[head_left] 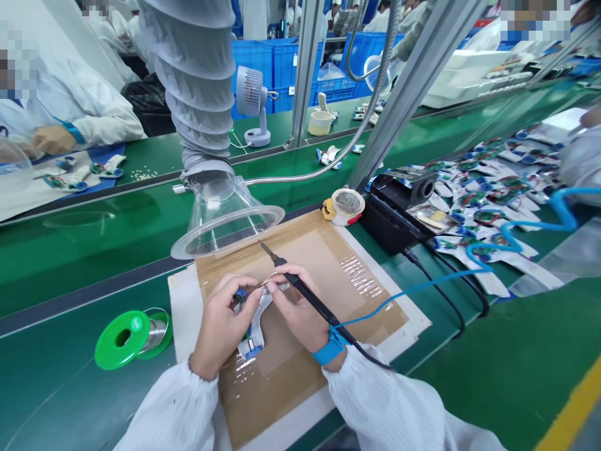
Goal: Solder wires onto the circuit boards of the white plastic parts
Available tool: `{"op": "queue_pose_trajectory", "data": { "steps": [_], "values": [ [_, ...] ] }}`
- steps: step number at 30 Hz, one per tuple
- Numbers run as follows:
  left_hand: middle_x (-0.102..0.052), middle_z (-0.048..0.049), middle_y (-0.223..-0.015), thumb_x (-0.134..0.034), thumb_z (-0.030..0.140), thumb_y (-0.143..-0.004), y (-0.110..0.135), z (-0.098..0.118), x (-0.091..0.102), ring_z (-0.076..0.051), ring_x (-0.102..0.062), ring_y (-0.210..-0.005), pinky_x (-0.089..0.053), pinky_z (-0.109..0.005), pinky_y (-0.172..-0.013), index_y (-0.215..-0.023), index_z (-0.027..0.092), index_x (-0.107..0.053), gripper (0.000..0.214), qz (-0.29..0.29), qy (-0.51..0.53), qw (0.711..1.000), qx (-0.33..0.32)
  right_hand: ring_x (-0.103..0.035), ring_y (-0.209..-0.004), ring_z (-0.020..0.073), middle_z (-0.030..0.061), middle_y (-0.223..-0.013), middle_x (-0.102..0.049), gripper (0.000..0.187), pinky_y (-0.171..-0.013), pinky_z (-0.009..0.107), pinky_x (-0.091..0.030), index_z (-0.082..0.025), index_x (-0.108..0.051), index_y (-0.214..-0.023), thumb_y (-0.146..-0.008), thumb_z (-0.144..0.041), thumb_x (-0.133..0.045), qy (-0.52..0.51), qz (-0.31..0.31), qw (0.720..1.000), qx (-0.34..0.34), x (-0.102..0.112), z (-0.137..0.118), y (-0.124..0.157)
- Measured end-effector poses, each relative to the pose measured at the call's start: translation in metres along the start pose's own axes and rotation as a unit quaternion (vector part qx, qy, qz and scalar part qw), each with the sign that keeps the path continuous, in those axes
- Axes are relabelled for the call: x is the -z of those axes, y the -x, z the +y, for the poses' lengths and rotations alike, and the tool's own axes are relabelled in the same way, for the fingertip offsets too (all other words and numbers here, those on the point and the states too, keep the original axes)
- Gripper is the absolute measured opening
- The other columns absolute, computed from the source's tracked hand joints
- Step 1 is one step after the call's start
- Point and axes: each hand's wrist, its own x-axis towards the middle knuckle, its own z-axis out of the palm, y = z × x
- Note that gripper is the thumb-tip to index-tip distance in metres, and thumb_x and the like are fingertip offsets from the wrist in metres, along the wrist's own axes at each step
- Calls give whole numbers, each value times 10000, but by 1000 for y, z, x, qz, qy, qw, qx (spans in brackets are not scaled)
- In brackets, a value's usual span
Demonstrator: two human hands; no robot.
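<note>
My left hand (225,319) is closed, its thumb and index finger pinching a thin reddish wire (265,283) above the work board. My right hand (300,307) is closed too. A black soldering iron (313,299) rests across it between the fingers, its tip pointing up and away, while the thumb and a fingertip meet at the wire's other end. Beneath the fingers lies a white plastic housing (256,326) with a small circuit board and blue end parts, partly hidden by my left hand. A blue wrist strap (331,348) circles my right wrist.
A clear fume hood (220,219) hangs just beyond my hands. A green solder spool (123,339) stands left of the taped board (323,382). At right are a black iron stand (392,213), a round tip-cleaning pot (347,204) and many housings (488,216). Co-workers sit nearby.
</note>
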Motion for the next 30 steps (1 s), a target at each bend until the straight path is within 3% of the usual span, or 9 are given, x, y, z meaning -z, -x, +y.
{"op": "queue_pose_trajectory", "data": {
  "steps": [4, 12, 20, 25, 27, 30],
  "values": [
    [-681, -7, -808, -613, 331, -924, -5, 3, 1, -148, -618, -781, -471, -269, -719, -807, 209, -668, 178, -32, 31, 999, 32, -729, -847, 173, -1, -853, -739, 175, -895, 360, -594, -248, -610, -1054, -892, -207, -660, -5, -1, 1000, -4, 0, -1, 0],
    [-616, 7, -766, -556, 355, -935, 4, 7, -13, -136, -567, -727, -428, -253, -678, -795, 202, -611, 214, 25, 42, 997, 68, -714, -817, 163, -19, -815, -716, 188, -867, 332, -591, -250, -616, -1049, -879, -180, -656, 20, 4, 1000, 9, 0, -8, 2],
    [-642, 12, -695, -624, 466, -879, 3, 4, -8, -119, -542, -616, -422, -234, -583, -783, 188, -635, 295, -6, 131, 978, 161, -716, -809, 171, -14, -812, -722, 213, -876, 353, -596, -251, -623, -1086, -882, -192, -637, 41, -19, 999, 11, -1, -6, 3],
    [-682, 2, -712, -644, 458, -861, 2, 3, -7, -129, -581, -638, -450, -239, -603, -772, 187, -663, 286, -1, 113, 981, 159, -721, -828, 172, -14, -834, -727, 222, -882, 350, -595, -260, -625, -1128, -914, -204, -633, 48, -21, 998, 24, 2, 0, 5],
    [-695, 1, -734, -637, 431, -872, 1, 1, -4, -137, -598, -668, -460, -247, -631, -783, 194, -673, 256, -19, 91, 986, 139, -730, -919, 184, 5, -940, -747, 282, -932, 362, -583, -269, -616, -1182, -910, -225, -673, 60, -44, 996, 39, 12, 4, 5],
    [-701, -3, -789, -597, 390, -911, 1, -4, 0, -152, -615, -734, -472, -271, -701, -806, 203, -670, 227, -52, 52, 992, 102, -672, -1191, 240, 67, -1270, -700, 496, -1061, 419, -520, -277, -581, -1274, -830, -274, -801, 100, -122, 984, 86, 32, 12, 1]
  ]
}}
